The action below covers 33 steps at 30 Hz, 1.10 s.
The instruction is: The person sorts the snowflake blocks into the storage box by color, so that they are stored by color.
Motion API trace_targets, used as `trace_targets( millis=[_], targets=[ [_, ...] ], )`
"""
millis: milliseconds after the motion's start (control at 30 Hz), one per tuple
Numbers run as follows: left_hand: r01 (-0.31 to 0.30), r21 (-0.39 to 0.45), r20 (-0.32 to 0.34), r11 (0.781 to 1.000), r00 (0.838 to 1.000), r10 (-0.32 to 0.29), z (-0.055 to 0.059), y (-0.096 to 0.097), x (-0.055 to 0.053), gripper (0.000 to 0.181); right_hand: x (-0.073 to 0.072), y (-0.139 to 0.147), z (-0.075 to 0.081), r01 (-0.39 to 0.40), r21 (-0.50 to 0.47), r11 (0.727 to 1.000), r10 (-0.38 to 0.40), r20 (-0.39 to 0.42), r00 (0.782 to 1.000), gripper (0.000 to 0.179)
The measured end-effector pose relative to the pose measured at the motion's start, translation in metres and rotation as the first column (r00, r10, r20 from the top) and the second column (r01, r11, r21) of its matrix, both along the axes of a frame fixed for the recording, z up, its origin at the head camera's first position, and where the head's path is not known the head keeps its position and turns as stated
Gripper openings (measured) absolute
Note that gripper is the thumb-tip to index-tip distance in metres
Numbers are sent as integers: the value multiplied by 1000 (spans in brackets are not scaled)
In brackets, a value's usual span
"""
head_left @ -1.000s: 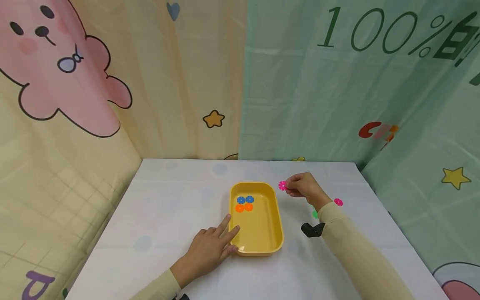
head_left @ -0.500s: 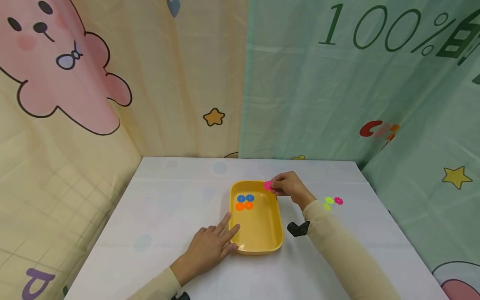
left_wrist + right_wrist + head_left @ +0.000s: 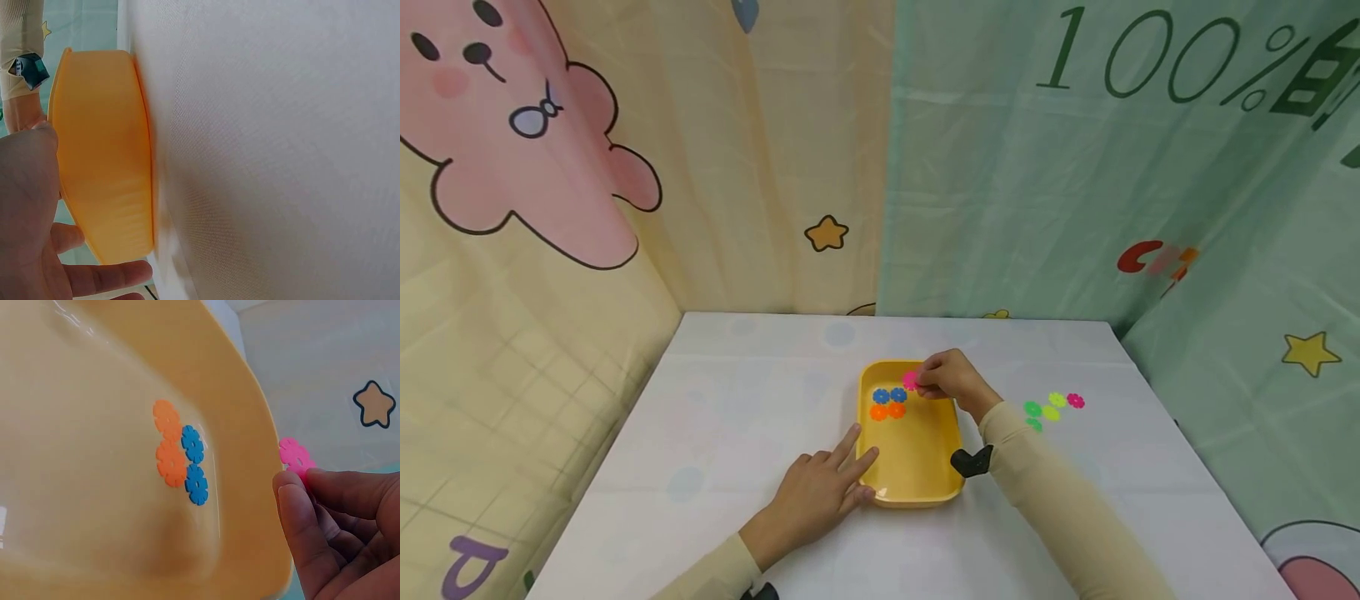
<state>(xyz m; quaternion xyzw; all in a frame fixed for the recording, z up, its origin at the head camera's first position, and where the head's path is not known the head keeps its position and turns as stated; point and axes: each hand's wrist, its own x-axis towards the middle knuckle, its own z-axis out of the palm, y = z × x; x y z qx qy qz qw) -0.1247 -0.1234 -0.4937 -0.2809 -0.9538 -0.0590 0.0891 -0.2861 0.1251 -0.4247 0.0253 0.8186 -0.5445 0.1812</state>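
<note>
A pink flower-shaped plastic disc (image 3: 295, 455) is pinched between thumb and fingers of my right hand (image 3: 953, 381), above the far end of a yellow tray (image 3: 917, 467). Inside that tray lie two blue discs (image 3: 890, 396) and two orange discs (image 3: 887, 412), grouped close together near its far left. My left hand (image 3: 820, 497) has its fingers spread and touches the tray's left wall. In the left wrist view, the thumb lies along the rim and other fingers reach past the tray's outer side (image 3: 106, 156).
Right of the tray, green discs (image 3: 1033, 409), yellow-green discs (image 3: 1057, 400) and a pink-red disc (image 3: 1076, 401) lie on the white tabletop (image 3: 745, 400). Patterned curtains (image 3: 1000, 192) hang behind and beside the table. A black strap piece (image 3: 972, 461) sits at the right wrist.
My right hand has carried the pink disc leftward from beside the tray to above its far end. More loose discs on the right now show. My left hand stays in place.
</note>
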Motion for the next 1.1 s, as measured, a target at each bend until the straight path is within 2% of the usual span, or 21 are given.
trace_targets(
  millis=[333, 700, 933, 1100],
  targets=[
    [-6, 7, 19, 1000, 1000, 6, -2, -1, 3, 59, 6, -18, -14, -29, 31, 999, 29, 2, 1000, 7],
    [-9, -5, 25, 1000, 1000, 9, -3, -2, 3, 59, 13, -37, -28, -89, 128, 988, 91, -12, 996, 5],
    [-2, 0, 2, 1000, 1000, 2, -1, -2, 2, 58, 14, -45, -35, -81, 160, 984, 85, -18, 996, 4],
    [1, 2, -13, 1000, 1000, -1, -1, -2, 1, 58, 19, -50, -36, -114, 164, 980, 115, 2, 993, 4]
  ],
)
